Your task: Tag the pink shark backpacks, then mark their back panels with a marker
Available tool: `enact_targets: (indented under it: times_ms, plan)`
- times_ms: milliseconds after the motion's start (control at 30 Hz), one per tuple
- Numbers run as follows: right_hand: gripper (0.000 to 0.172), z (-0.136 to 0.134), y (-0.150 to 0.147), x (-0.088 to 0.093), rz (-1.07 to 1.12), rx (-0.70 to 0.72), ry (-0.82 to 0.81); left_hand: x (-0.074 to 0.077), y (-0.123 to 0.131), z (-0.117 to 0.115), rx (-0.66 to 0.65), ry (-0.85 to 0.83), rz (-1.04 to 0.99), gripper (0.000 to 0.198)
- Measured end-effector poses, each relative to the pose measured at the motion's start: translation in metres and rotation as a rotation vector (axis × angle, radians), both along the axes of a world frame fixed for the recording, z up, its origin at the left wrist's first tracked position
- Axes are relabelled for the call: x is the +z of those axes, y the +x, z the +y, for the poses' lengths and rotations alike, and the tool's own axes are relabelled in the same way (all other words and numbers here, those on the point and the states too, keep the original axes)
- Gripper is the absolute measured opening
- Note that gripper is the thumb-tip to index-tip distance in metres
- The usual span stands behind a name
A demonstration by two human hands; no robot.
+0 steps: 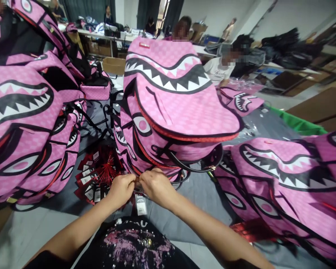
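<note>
A pink backpack (173, 101) printed with a shark mouth and eyes stands upright in front of me on the grey table (196, 194). My left hand (121, 188) and my right hand (156, 185) meet at its lower front edge, both with fingers pinched closed on something small there. A white hang tag (141, 205) dangles just below the hands. What the fingers hold is hidden between them. A bundle of red hang tags (99, 175) lies just left of my left hand.
Stacks of the same pink backpacks stand at the left (22, 123) and lie at the right (282, 179). Other people sit at tables behind, one in a white shirt (217, 67). A cardboard box (114, 64) sits on the floor behind.
</note>
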State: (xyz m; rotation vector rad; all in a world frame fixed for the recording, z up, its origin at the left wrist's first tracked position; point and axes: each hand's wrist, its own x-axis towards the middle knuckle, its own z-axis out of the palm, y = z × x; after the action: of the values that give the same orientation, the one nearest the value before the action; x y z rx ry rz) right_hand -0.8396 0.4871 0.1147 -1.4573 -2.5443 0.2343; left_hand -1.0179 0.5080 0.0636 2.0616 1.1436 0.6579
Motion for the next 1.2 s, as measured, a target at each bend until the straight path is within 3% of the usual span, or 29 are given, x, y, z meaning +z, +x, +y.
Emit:
enact_targets:
  times_ms: [100, 233, 300, 367, 467, 567, 667, 767, 900, 1067, 1200]
  plan:
    - [0.012, -0.001, 0.001, 0.001, 0.039, -0.012, -0.018, 0.002, 0.002, -0.002, 0.099, -0.081, -0.03, 0.004]
    - [0.009, -0.003, 0.002, 0.001, 0.127, -0.066, -0.016, 0.001, 0.001, -0.003, -0.055, -0.13, -0.089, 0.016]
    - [0.008, -0.005, 0.004, 0.0, 0.174, -0.077, -0.014, 0.002, 0.001, -0.003, -0.025, -0.129, -0.088, 0.02]
    - [0.008, -0.007, 0.006, -0.001, 0.232, -0.083, -0.016, 0.005, 0.004, -0.005, 0.051, -0.146, -0.106, 0.011]
    - [0.009, -0.009, 0.009, -0.004, 0.32, -0.066, -0.017, 0.011, 0.009, -0.009, 0.006, -0.193, -0.14, 0.006]
    - [0.012, -0.009, 0.011, -0.007, 0.367, -0.038, -0.022, 0.014, 0.011, -0.011, 0.019, -0.157, -0.104, 0.016]
    - [0.012, -0.009, 0.011, -0.008, 0.392, -0.021, -0.031, 0.014, 0.01, -0.013, 0.108, -0.169, -0.114, 0.002]
    - [0.011, -0.008, 0.012, -0.008, 0.407, 0.007, -0.032, 0.012, 0.008, -0.016, 0.014, -0.209, -0.122, 0.006]
    - [0.013, -0.008, 0.011, -0.011, 0.396, 0.029, -0.011, 0.011, 0.009, -0.019, 0.164, -0.109, -0.1, 0.005]
    - [0.015, -0.005, 0.01, -0.016, 0.382, 0.036, 0.044, 0.009, 0.007, -0.018, -0.021, -0.19, -0.044, 0.015]
    - [0.017, -0.004, 0.012, -0.021, 0.376, 0.022, 0.082, 0.01, 0.006, -0.018, 0.106, -0.102, 0.015, 0.009]
